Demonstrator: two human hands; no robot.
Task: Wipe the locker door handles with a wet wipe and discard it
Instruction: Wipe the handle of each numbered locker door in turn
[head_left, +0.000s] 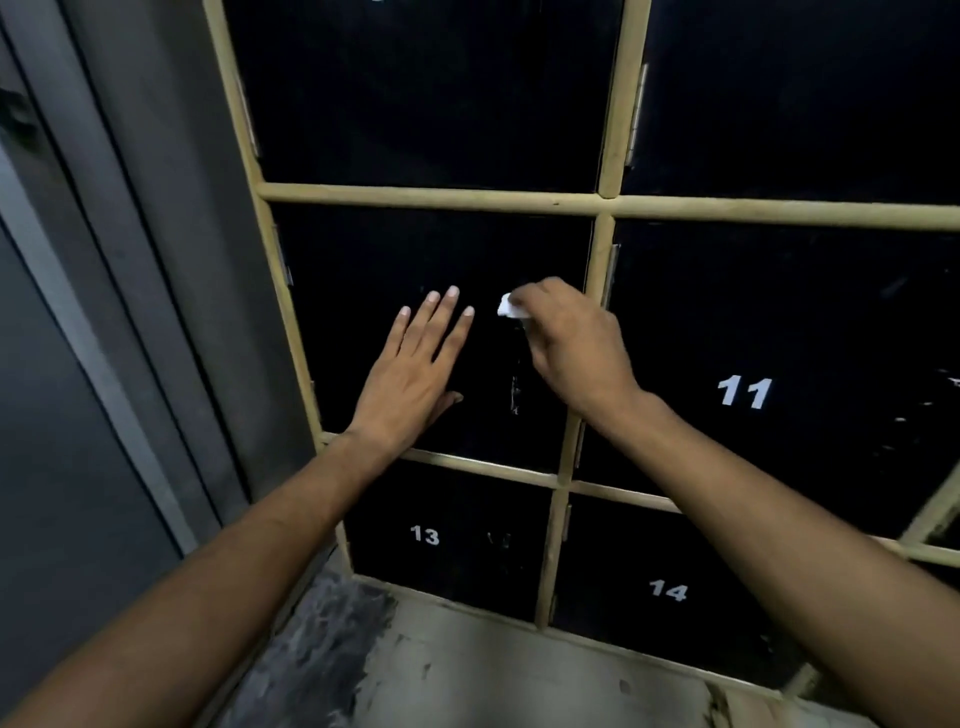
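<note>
Head view, looking down at a bank of black lockers in a cream frame (431, 195). Left hand (410, 374) lies flat against the middle-row locker door (353, 270), fingers straight and slightly spread, thumb out to the side near the door's lower edge. Right hand (571, 338) is at the same door's right side, fingers curled together and pinching a small white wet wipe (511, 306). Wipe is bunched, pressed to the door close to the frame's upright, just beside the left fingertips but apart from them. Below the wipe runs a faint vertical line of pale glints (514, 389); too dark to tell if it is the handle. Door 11 (743, 392) sits to the right, door 13 (425, 535) and door 14 (669, 591) in the row beneath. Scuffed grey floor (493, 675) at the bottom, grey wall panel (156, 260) on the left.
</note>
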